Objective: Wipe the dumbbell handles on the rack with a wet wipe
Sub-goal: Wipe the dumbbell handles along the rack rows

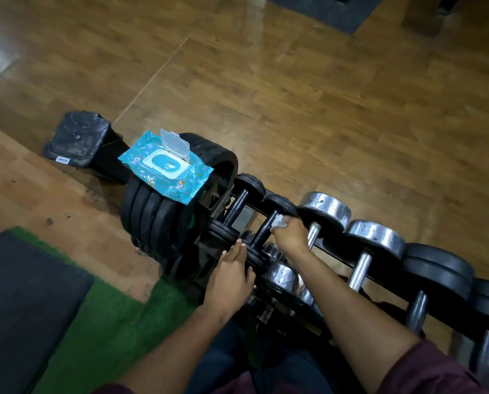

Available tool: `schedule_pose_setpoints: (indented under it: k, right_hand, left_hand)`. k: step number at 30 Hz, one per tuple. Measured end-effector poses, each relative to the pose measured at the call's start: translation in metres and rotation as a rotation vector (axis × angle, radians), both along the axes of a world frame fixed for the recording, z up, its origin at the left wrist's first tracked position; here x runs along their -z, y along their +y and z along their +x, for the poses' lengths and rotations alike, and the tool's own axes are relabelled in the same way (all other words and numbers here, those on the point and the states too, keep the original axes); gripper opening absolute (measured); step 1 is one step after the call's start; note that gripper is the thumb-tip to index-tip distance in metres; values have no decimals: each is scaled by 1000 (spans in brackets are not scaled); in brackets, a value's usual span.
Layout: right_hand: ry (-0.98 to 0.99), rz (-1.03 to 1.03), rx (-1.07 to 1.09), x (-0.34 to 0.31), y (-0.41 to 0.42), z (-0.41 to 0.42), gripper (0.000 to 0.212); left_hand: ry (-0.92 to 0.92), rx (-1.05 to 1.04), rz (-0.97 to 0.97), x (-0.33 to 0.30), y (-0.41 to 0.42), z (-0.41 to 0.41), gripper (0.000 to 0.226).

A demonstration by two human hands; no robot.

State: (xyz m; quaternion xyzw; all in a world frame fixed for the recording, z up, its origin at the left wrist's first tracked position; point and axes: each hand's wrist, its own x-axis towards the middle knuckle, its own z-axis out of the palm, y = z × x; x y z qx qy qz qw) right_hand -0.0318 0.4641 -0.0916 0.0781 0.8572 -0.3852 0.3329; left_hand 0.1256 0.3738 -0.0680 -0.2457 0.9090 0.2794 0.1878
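- Nearest the lens we note two bare forearms reaching forward, with maroon sleeves (433, 371) at the bottom edge and dark trousers between them.
- Floor: glossy brown wood-pattern flooring (294, 89) fills the upper view. A green mat (101, 322) and a dark mat (19, 302) lie at lower left; another dark mat sits at the top edge.
- The rack (334, 254) runs diagonally from centre to the lower right corner, carrying a row of dumbbells. We count two small black ones at the left end, then chrome-headed ones, then larger black ones.
- A stack of black weight plates (158, 220) stands on edge just left of the rack. A blue wet wipe pack (166, 167) rests on top of them, its clear lid flipped open.
- A black block-shaped object (77, 139) sits on the floor beyond the plates; we cannot tell what it is.
- Right hand (290, 233): clenched around a white wet wipe (280, 222), pressed against the upper end of the black dumbbell handle (264, 228), second from the left.
- Left hand (232, 275): fingers extended and together, palm laid flat against the near head (256, 255) of that same dumbbell, not wrapped around it.
- The two hands are apart, one at each end of the handle.
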Motion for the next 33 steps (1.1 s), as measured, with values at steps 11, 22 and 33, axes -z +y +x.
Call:
schedule_pose_setpoints:
  k: [11, 22, 33]
  right_hand:
    - [-459, -150, 174, 12, 4, -1, 15]
    - [-423, 78, -218, 8, -7, 3, 10]
    - [-478, 120, -182, 10, -12, 1, 13]
  left_hand:
    - [-10, 59, 32, 4, -15, 3, 61]
    - [-39, 124, 70, -14, -27, 1, 59]
    - [-43, 168, 84, -19, -33, 0, 60]
